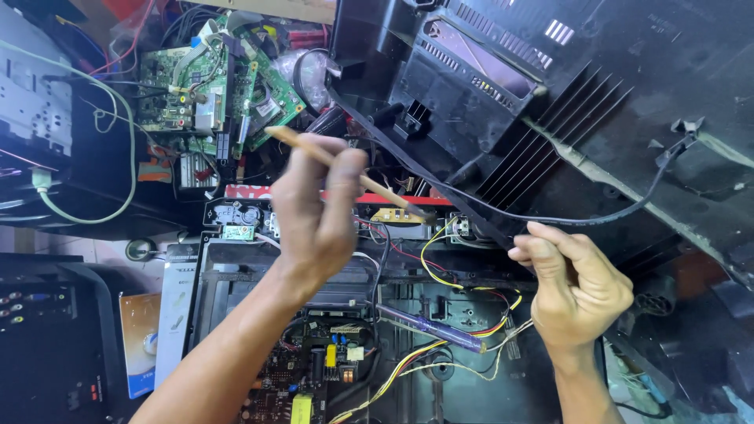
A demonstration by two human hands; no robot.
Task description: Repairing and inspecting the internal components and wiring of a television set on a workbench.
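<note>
While the left hand (318, 208) pinches a thin wooden stick (345, 170) between thumb and fingers, its tip reaches toward 4 o'clock, to the small yellow board (400, 213) by the red strip at the chassis edge. To work well there, I judge the stick should be kept shallow and steady, so the tip stays clear of the red and yellow wires (440, 271) just below. The right hand (573, 290), at 4 o'clock from the left, has its fingers curled against the rim of the black back cover (597, 118), propping it up; a firm hold matters, since the cover overhangs the work. A black cable (581, 216) sags past the right fingers. A purple screwdriver (432, 328) lies in the chassis at 6 o'clock; green circuit boards (212, 90) pile at 11 o'clock.
</note>
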